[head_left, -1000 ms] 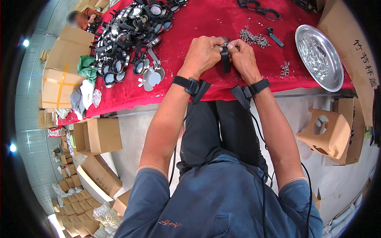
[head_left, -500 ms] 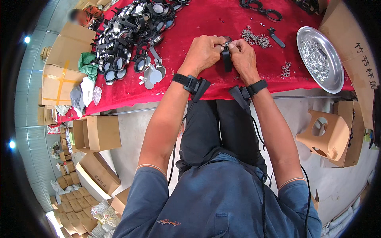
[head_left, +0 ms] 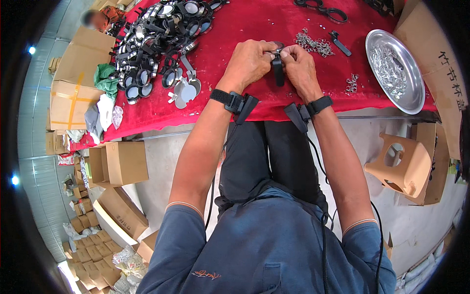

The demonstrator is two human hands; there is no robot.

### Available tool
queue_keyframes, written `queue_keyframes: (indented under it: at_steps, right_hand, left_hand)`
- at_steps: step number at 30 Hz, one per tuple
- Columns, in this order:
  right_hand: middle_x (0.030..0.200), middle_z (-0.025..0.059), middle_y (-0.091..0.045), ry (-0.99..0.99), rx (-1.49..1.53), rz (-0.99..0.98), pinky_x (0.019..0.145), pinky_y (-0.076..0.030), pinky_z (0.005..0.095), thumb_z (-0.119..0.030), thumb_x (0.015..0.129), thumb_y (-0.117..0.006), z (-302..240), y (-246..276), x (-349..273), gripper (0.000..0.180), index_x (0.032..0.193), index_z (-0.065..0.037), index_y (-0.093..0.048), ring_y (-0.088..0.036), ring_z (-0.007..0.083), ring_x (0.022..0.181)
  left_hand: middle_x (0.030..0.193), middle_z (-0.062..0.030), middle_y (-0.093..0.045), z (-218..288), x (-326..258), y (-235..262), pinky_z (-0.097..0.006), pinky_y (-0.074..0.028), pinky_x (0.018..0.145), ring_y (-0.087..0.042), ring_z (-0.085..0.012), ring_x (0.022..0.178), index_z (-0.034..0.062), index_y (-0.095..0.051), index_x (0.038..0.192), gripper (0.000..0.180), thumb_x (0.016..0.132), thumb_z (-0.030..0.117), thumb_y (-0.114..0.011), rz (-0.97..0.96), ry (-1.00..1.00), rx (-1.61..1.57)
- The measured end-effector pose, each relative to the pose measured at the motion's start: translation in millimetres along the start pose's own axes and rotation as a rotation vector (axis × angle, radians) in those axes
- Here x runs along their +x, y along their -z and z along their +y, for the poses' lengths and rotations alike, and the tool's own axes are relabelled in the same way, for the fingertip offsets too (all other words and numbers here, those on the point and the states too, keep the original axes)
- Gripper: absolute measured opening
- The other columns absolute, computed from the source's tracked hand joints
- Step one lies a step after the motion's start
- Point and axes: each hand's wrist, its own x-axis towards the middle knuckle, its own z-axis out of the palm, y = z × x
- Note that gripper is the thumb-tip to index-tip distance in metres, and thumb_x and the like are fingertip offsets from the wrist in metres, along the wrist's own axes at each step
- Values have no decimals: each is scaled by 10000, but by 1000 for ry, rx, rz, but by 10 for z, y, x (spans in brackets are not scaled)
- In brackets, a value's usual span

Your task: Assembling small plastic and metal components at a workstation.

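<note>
A small black part (head_left: 277, 68), with a round lens-like piece at its top, is gripped between both hands just above the red-covered table (head_left: 235, 100), near its front edge. The left hand (head_left: 252, 61) is curled closed, its fingers pinched on the upper left of the part; the right hand (head_left: 298, 63) is likewise closed, thumb and fingers pressed on the part's upper right side. The two hands are touching or nearly touching over it, and the exact shape of the part cannot be made out, being largely covered by the fingers. A black wrist strap (head_left: 235, 102) is worn on the left forearm and another (head_left: 313, 107) on the right, with cables running down from them.

Just beyond the right hand a small heap of metal clips (head_left: 313, 44) is seen on the cloth, and a few more loose ones (head_left: 351, 84) lie to the right of it. A round metal tray (head_left: 416, 95) holding shiny bits is set near the table's right end. On the left part of the table a large pile of black round-lensed assemblies (head_left: 156, 39) is spread. Cardboard boxes (head_left: 120, 164) stand on the floor to the left, and a tan plastic stool (head_left: 404, 164) to the right.
</note>
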Motion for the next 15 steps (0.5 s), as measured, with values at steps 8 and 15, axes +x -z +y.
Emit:
queue_keyframes:
  at_steps: [8, 15]
  right_hand:
    - [973, 192, -790, 0, -50, 38, 855, -575, 448, -198, 998, -713, 14, -30, -2, 220, 1070, 3, -765, -763, 327, 919]
    - [976, 193, -795, 49, -86, 64, 857, -580, 441, -197, 990, -723, 19, -24, -4, 229, 1082, 7, -769, -765, 323, 917]
  left_hand:
    - [1099, -295, -771, -53, -4, -40, -475, -592, 1005, -757, -474, 1031, -6, -809, 1219, 358, 921, 68, -624, 76, -118, 21]
    - [1152, -273, -774, -33, -6, -24, -466, -590, 1016, -755, -469, 1058, -12, -805, 1219, 353, 932, 87, -626, 41, -88, -2]
